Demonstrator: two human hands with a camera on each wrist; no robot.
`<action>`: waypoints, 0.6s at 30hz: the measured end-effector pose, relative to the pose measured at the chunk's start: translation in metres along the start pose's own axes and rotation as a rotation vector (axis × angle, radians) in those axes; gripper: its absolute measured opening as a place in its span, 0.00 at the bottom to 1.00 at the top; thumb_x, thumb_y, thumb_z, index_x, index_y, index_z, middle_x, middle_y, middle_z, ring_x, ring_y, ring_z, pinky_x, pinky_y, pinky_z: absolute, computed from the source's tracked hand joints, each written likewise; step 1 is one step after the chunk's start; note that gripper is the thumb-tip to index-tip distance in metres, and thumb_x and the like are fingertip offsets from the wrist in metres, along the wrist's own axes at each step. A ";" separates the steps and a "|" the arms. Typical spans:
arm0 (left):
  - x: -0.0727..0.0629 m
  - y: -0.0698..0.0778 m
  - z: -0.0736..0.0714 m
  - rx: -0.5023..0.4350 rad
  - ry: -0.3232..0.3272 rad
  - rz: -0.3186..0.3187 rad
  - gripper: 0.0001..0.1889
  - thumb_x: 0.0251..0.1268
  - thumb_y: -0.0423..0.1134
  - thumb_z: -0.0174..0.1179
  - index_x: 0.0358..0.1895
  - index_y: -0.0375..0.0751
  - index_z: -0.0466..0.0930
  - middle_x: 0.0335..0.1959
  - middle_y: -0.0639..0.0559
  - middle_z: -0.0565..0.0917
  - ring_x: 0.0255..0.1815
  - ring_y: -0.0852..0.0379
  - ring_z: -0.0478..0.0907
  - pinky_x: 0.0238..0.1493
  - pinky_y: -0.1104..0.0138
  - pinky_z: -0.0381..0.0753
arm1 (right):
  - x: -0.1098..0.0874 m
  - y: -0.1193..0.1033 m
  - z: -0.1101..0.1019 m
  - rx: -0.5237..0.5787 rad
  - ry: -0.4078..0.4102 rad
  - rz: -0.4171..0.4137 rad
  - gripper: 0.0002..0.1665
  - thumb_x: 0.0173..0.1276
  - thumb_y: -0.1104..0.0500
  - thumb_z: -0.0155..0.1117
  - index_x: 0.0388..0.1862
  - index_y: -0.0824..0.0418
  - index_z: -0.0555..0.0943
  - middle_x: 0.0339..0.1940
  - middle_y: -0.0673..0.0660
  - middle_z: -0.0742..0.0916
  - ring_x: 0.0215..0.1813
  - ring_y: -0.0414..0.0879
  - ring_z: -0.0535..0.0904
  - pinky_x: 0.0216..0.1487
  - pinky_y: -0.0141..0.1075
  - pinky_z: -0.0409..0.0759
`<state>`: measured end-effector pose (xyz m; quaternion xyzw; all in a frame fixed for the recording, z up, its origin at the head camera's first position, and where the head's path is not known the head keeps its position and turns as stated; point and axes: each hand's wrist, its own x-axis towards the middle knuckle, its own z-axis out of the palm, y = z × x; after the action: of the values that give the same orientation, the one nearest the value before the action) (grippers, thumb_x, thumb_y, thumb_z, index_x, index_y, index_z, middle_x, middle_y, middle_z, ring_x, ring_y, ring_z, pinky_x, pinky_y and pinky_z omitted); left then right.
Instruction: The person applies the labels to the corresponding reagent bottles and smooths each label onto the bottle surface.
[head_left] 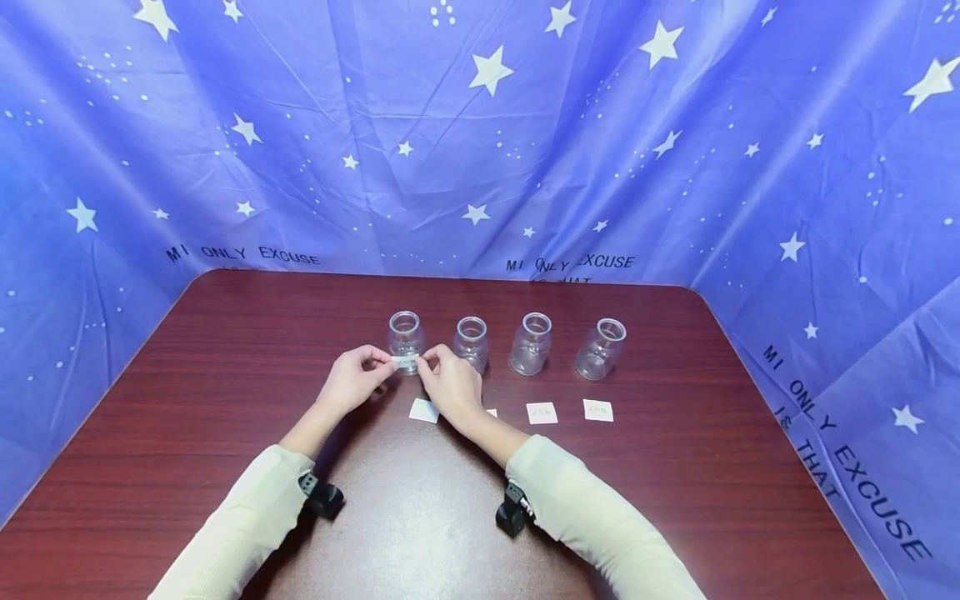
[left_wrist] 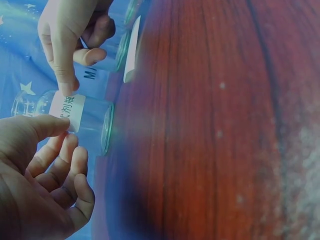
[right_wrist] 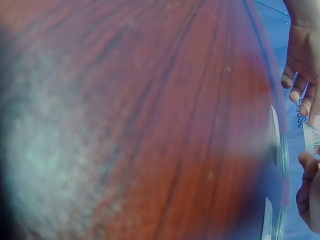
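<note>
In the head view, a small white label (head_left: 406,362) with dark writing lies across the front of the leftmost clear glass jar (head_left: 405,325). My left hand (head_left: 352,380) pinches the label's left end between thumb and forefinger. At its right end, the thumb and forefinger of my right hand (head_left: 454,385) hold the other edge. The left wrist view shows printed characters on the label (left_wrist: 69,109), flat against the jar's side (left_wrist: 95,122). Part of a second jar (head_left: 471,333) is hidden behind my right hand.
Two more open glass jars (head_left: 531,346) (head_left: 601,350) stand to the right in the same row. White paper slips (head_left: 423,410) (head_left: 542,413) (head_left: 598,410) lie in front of the jars, one mostly covered by my right hand. A starry blue curtain (head_left: 480,150) surrounds the brown table (head_left: 247,333).
</note>
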<state>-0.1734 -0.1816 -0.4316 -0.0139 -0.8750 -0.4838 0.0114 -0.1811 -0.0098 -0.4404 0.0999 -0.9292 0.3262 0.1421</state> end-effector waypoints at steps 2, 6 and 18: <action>0.000 -0.001 0.000 -0.004 0.000 -0.001 0.09 0.60 0.37 0.61 0.37 0.33 0.79 0.29 0.39 0.84 0.21 0.57 0.81 0.21 0.69 0.75 | 0.000 0.000 0.000 -0.001 -0.010 0.017 0.12 0.63 0.46 0.60 0.40 0.50 0.80 0.17 0.44 0.83 0.21 0.36 0.77 0.26 0.32 0.72; 0.001 -0.002 0.001 -0.004 0.000 -0.006 0.10 0.60 0.37 0.61 0.38 0.33 0.79 0.30 0.40 0.85 0.21 0.58 0.80 0.22 0.70 0.75 | 0.000 -0.001 0.000 -0.001 -0.043 0.054 0.20 0.62 0.44 0.61 0.49 0.51 0.77 0.16 0.44 0.82 0.21 0.36 0.77 0.26 0.33 0.72; 0.002 -0.003 0.000 0.029 0.014 -0.012 0.12 0.58 0.40 0.63 0.39 0.34 0.79 0.32 0.40 0.85 0.25 0.59 0.80 0.25 0.69 0.75 | 0.004 -0.006 0.004 -0.045 -0.122 0.078 0.36 0.59 0.38 0.61 0.63 0.54 0.71 0.16 0.45 0.80 0.20 0.38 0.75 0.22 0.33 0.69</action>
<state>-0.1756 -0.1831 -0.4342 -0.0051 -0.8820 -0.4710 0.0151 -0.1841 -0.0177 -0.4386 0.0802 -0.9463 0.3040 0.0747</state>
